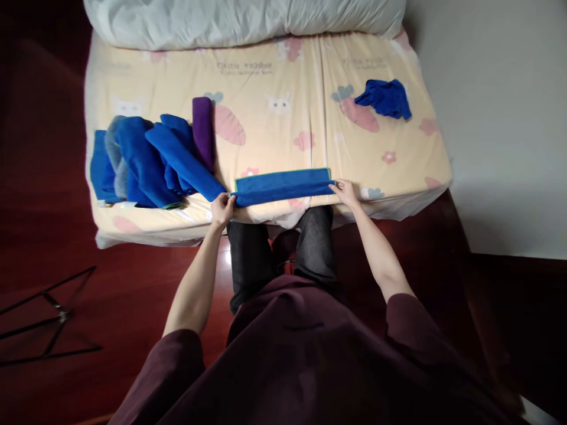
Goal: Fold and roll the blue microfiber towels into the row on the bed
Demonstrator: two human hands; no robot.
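Note:
A blue towel [283, 187] with green edging lies folded into a long strip near the front edge of the bed. My left hand [222, 209] pinches its left end, and my right hand [343, 192] pinches the right end. The near layer is folded over, with a narrow band of the far layer showing behind it. Close to my left hand, the end of a rolled blue towel [186, 162] reaches out from a pile. That pile holds several blue towels [142, 159], a grey one [116, 147] and a rolled purple towel [202, 133].
The bed [274, 136] has a cream sheet with carrots and rabbits. A crumpled blue cloth [385, 98] lies at the far right. A white quilt [243, 20] is bunched along the back. A wall [500, 130] stands at right, and a black metal stand [55, 307] at lower left.

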